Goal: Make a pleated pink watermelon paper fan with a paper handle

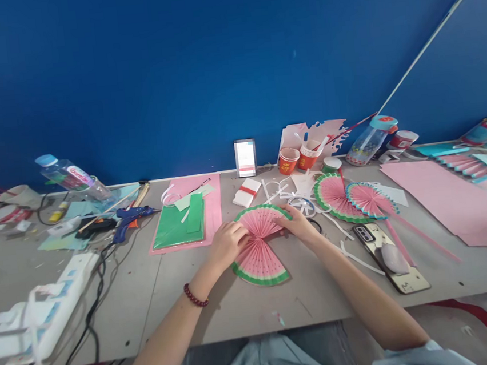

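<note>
A pleated paper fan (262,264), pink with dark seed dots and a green edge like a watermelon, lies spread on the table in front of me. Its folds open most of the way round, with a gap at the lower right. My left hand (230,242) rests on its left side, fingers curled at the folds. The fan's upper right edge is gripped by my right hand (294,223), thumb beneath and fingers on top. Two finished-looking fans, a watermelon one (335,194) and a blue-edged one (370,199), lie to the right.
Green paper sheets (178,223) lie on pink paper at left, near a blue glue gun (132,216) and a power strip (65,303). A phone (391,257), paper cups (288,160), white paper strips and pink sheets (456,202) are to the right. A blue wall stands behind.
</note>
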`<action>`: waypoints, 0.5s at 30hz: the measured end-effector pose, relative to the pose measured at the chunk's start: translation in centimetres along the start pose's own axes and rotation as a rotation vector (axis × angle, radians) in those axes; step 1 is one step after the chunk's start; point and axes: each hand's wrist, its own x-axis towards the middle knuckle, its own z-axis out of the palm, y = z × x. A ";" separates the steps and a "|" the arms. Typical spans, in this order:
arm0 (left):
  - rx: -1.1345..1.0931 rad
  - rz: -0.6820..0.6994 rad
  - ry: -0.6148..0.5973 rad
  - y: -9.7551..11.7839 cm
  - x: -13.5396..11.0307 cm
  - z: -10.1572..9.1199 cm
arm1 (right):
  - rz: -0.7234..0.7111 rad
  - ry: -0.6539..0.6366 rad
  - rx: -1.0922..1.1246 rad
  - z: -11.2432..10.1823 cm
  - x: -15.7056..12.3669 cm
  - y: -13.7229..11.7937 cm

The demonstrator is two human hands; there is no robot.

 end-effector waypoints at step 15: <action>-0.024 -0.003 -0.112 -0.3 -0.2 0.5 | -0.445 0.197 -0.756 -0.1 0.3 1.2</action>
